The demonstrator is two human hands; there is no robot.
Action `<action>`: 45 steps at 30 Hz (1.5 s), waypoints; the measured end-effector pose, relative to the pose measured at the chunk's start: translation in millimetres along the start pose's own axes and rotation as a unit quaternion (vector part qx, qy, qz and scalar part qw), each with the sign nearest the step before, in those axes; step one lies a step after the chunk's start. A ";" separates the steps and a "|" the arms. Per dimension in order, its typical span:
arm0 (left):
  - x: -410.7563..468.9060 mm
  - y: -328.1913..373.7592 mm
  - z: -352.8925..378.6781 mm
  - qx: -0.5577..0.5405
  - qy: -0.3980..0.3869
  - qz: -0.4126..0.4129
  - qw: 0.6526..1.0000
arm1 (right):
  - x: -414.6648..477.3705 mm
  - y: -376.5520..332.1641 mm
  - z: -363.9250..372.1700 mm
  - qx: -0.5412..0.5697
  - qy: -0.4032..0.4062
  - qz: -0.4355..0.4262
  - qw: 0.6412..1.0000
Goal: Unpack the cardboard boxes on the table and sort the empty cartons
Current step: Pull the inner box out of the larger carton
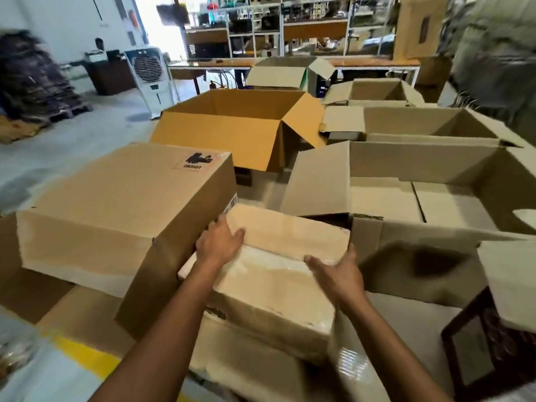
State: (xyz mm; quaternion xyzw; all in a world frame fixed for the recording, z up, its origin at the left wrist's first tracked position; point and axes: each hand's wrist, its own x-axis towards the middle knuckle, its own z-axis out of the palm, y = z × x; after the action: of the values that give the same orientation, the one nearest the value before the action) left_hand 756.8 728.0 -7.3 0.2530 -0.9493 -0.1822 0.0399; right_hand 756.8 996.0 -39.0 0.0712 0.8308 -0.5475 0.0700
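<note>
A pale, closed cardboard box sits in front of me, its top sealed with glossy tape. My left hand lies flat on its far left top edge, fingers spread. My right hand grips the box's right side, thumb on top. To the left lies a large brown carton on its side with a black label. On the right stands an open carton whose flaps are up, with nothing inside.
Further back stand a big yellow-brown open carton and several more open grey cartons. A dark framed object sits at the lower right. An air cooler, workbenches and shelves fill the background. A yellow floor line runs at lower left.
</note>
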 end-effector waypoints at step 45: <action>-102.1 -19.5 -19.9 -0.635 -0.120 -0.003 0.763 | -142.8 6.0 -53.6 0.161 0.293 -0.165 0.928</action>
State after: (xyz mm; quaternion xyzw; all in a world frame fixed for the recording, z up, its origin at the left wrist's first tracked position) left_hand 857.9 756.4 5.7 0.1490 -0.6123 -0.7727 0.0762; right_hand 895.9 1041.7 4.3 0.1007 0.7152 -0.6322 -0.2803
